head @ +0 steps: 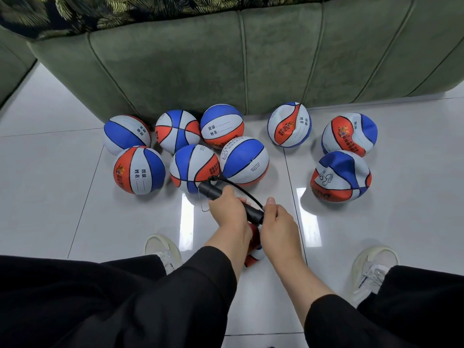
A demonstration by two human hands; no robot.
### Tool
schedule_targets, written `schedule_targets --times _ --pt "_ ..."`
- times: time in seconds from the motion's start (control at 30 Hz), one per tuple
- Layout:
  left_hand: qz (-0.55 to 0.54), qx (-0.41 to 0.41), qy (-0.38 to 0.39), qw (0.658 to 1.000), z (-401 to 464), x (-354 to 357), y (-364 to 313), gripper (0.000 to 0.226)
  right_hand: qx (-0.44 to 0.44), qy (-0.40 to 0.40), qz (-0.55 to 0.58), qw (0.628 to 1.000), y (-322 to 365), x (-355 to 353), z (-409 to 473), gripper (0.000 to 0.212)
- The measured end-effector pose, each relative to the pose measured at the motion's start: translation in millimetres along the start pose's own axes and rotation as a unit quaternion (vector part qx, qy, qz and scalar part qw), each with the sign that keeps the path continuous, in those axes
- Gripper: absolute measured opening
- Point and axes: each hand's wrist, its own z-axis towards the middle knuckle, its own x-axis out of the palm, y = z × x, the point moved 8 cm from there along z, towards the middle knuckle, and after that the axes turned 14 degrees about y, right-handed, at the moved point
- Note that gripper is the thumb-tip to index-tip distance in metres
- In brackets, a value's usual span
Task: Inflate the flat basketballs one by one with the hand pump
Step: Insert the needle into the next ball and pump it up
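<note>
A black hand pump (212, 189) with a thin black hose (244, 194) lies slanted between my hands. My left hand (227, 209) grips its barrel, and my right hand (276, 223) grips its lower end. Beneath my hands a red, white and blue basketball (254, 252) rests on the floor, mostly hidden. Several round basketballs (193, 169) sit grouped at the left against the sofa. Three crumpled flat basketballs (340, 175) lie at the right.
A green sofa (251, 59) stands behind the balls. White glossy floor tiles (75, 184) spread all around. My white shoes (163, 249) and black trouser legs frame the bottom of the view on both sides.
</note>
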Motion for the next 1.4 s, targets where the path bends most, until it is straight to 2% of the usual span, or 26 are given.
schedule_targets --times 0.17,0.3,0.5,0.8,1.1,1.23,1.4 --pt "0.001 0.026 0.002 1.0 -6.3 4.6 -11.2 0.018 -0.005 0.014 0.02 1.0 -0.7 1.5 1.7 0.048" --pt "-0.003 0.057 0.009 0.998 -0.4 7.7 -30.4 0.021 -0.012 0.009 0.046 0.999 -2.3 -2.4 1.8 0.048" --pt "-0.009 0.066 -0.017 0.998 8.8 -7.8 -38.4 0.009 0.034 0.002 0.089 0.995 -27.6 -7.0 0.3 0.052" --pt "0.015 0.043 0.013 0.999 -4.1 8.1 -20.0 0.015 0.002 0.021 0.03 0.999 4.0 3.7 3.8 0.051" --pt "0.001 0.062 0.014 0.998 -0.6 6.4 -34.3 0.024 -0.012 0.015 0.047 0.999 -3.6 -6.3 4.4 0.048" --pt "-0.011 0.062 -0.005 0.998 4.4 -0.9 -38.5 0.015 0.017 0.005 0.068 0.998 -20.3 -11.2 2.4 0.047" --pt "-0.001 0.053 -0.006 0.999 -4.7 2.7 -23.6 0.01 0.01 0.005 0.046 0.999 -7.5 -9.3 2.7 0.049"
